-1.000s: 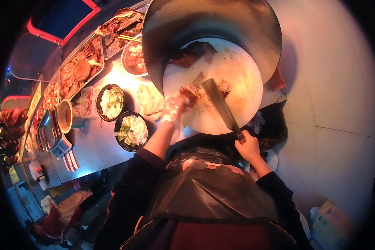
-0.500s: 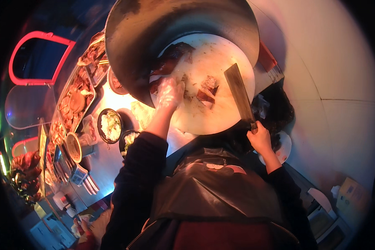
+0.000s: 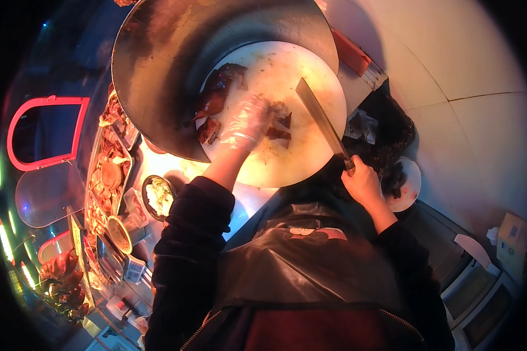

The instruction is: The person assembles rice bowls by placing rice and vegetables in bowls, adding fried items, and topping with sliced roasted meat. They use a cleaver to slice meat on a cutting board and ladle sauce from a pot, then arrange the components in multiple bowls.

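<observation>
Your left hand (image 3: 246, 121), in a thin clear glove, now lies on the chopped dark meat pieces (image 3: 278, 124) in the middle of the round chopping board (image 3: 298, 158); half a second ago it was more to the left part of the board, near the bigger roasted meat (image 3: 216, 96). The fingers are bent down over the pieces and press them together, they are not spread. Your right hand (image 3: 362, 182) is closed tight around the handle of the cleaver (image 3: 322, 121). The blade has turned since one second ago: now it points up and left, lifted over the right part of the board, just beside the pieces and not on them. In my judgement this means one cut is finished and you gather the meat for the next one, so your left fingers are close to the blade line and this is the danger here.

Around the board: a big dark metal lid or pan (image 3: 175, 64) hangs over its upper left side and hides part of the roasted meat. To the left there are trays of cooked food (image 3: 108, 175) and a small bowl with chopped greens (image 3: 158, 196). On the right, a white plate (image 3: 410, 187) with dark bits stands near your right wrist, and a black bag (image 3: 386, 131) lies behind the cleaver, touching the board edge as far as I can tell
</observation>
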`<control>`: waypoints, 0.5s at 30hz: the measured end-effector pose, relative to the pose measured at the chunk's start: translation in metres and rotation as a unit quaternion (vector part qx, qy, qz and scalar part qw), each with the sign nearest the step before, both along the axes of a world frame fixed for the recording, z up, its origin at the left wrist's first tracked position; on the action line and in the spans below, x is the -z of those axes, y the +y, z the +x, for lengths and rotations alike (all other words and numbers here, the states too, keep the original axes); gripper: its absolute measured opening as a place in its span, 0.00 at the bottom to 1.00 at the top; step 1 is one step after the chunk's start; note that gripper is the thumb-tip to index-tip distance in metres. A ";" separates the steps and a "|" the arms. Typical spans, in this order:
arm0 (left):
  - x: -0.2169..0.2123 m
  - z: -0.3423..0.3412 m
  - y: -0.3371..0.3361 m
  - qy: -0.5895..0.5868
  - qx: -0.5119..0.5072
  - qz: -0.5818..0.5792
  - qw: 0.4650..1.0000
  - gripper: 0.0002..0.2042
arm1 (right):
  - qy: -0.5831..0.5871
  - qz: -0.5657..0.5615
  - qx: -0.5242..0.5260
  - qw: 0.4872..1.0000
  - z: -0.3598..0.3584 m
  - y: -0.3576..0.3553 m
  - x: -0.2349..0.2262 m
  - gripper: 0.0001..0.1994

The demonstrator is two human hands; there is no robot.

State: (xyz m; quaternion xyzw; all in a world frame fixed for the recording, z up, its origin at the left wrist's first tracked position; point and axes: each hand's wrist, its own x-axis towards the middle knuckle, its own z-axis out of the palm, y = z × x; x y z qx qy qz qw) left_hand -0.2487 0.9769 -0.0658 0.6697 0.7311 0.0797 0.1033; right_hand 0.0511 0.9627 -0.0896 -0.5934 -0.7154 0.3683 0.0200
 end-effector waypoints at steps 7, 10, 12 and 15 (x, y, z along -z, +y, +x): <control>0.013 0.005 -0.039 -0.098 0.038 0.020 0.994 0.12 | -0.002 0.031 -0.009 0.999 -0.007 -0.003 0.001 0.09; 0.014 -0.008 -0.046 -0.093 -0.071 0.040 0.992 0.14 | 0.000 0.034 -0.007 0.999 -0.009 -0.004 0.002 0.09; 0.020 -0.007 -0.042 -0.073 -0.004 0.114 0.991 0.13 | -0.002 0.024 -0.006 1.000 -0.009 -0.005 0.005 0.09; 0.035 0.003 -0.037 -0.061 0.049 0.011 0.997 0.13 | 0.003 0.018 0.008 1.000 -0.007 -0.007 0.010 0.10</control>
